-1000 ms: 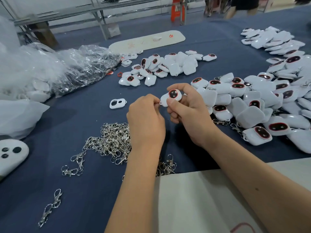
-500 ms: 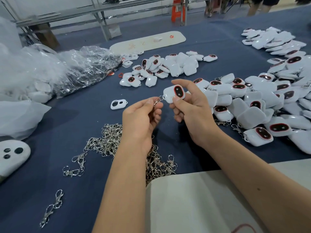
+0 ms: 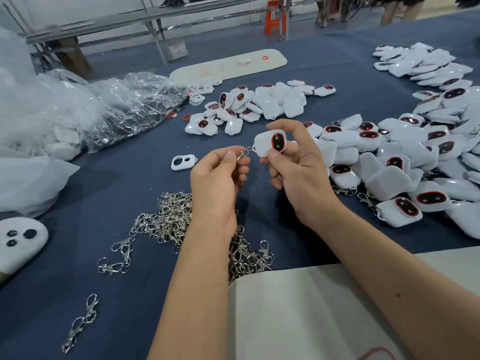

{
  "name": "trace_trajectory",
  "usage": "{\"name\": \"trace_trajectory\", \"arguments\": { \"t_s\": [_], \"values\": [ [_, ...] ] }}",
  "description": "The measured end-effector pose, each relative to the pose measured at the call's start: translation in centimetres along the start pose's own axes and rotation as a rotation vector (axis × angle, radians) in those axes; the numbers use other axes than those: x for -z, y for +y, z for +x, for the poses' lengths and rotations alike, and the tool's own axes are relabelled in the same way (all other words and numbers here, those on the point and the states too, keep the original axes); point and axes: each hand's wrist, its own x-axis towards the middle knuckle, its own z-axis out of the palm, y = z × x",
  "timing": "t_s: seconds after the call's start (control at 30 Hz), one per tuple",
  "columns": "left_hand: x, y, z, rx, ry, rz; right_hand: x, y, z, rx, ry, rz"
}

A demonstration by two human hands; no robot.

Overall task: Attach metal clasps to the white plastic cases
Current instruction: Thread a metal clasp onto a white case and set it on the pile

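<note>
My right hand (image 3: 298, 165) grips a white plastic case (image 3: 265, 144) with a dark red-rimmed oval window, held above the blue table. My left hand (image 3: 218, 175) pinches a small metal clasp (image 3: 242, 153) that joins the case's left edge. A heap of loose metal clasps (image 3: 168, 219) lies under my left forearm. A pile of white cases (image 3: 405, 162) with clasps spreads to the right, and another pile of cases (image 3: 259, 102) lies further back.
A crumpled clear plastic bag (image 3: 124, 107) and white bags sit at the left. A lone white frame piece (image 3: 183, 161) lies on the blue cloth. A white oval board (image 3: 228, 64) lies at the back. Two stray clasps (image 3: 80, 323) lie near the front left.
Both hands have drawn slightly apart and turned. The case now faces up in my right hand, and the clasp shows stretched between my left fingers and the case.
</note>
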Motion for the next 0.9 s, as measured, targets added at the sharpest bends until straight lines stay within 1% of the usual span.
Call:
{"name": "trace_trajectory", "arguments": {
  "t_s": [0.23,0.37,0.5,0.57,0.7,0.8,0.9],
  "values": [
    [-0.03,-0.17,0.08,0.000,-0.008,-0.005,0.07,0.07,-0.10,0.093,-0.036,-0.059],
    [-0.14,-0.35,-0.03,-0.006,-0.024,-0.002,0.04,-0.07,-0.20,0.094,-0.036,-0.017],
    [-0.11,-0.44,-0.05,-0.032,0.015,0.019,-0.02,-0.31,-0.31,0.082,-0.018,0.006],
    [-0.15,-0.58,0.05,-0.070,0.013,0.086,-0.06,-0.36,-0.35,0.077,-0.005,0.000],
    [-0.47,-0.95,0.05,-0.116,-0.061,0.226,0.02,-0.23,-0.24,0.063,0.042,-0.015],
    [-0.44,-0.92,-0.01,-0.087,-0.108,0.165,0.11,-0.13,-0.16,0.070,0.054,-0.017],
    [-0.26,-0.83,0.21,-0.082,-0.083,0.109,-0.02,-0.11,-0.26,0.083,0.053,-0.026]
  ]
}}
